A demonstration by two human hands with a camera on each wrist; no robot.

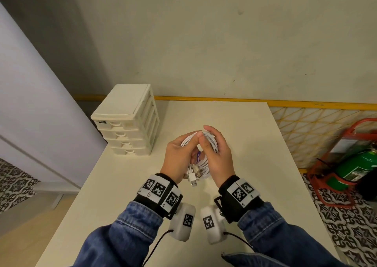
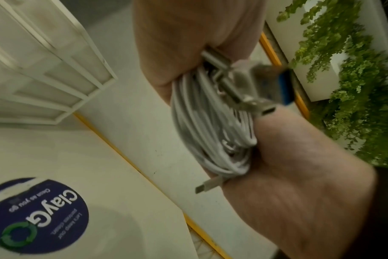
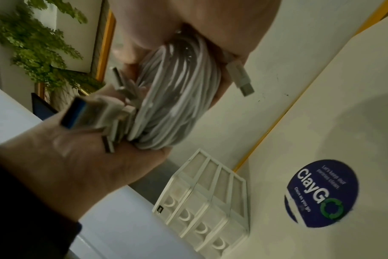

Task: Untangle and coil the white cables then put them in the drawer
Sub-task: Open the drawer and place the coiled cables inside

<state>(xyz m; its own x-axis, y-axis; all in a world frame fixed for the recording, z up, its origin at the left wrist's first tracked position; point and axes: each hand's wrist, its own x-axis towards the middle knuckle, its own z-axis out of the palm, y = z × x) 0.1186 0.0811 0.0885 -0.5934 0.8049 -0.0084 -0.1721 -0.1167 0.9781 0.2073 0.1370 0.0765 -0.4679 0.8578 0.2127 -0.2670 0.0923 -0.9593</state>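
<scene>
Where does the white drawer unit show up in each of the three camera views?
Head: drawer unit left of centre, on the table's back left corner.
Left wrist: drawer unit upper left, blurred.
Right wrist: drawer unit bottom centre, handles visible.
Shared landmark: coiled white cables.

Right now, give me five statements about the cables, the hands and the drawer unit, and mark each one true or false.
1. Both hands hold the coiled white cables above the table. True.
2. The top drawer of the drawer unit is pulled open. False: all four drawers are closed.
3. Several plugs stick out of the coil toward the wrists, one of them a USB plug. True.
4. The left hand rests flat on the table. False: it grips the coil, as does the right hand.
5. The drawer unit stands at the table's far left corner. True.
</scene>
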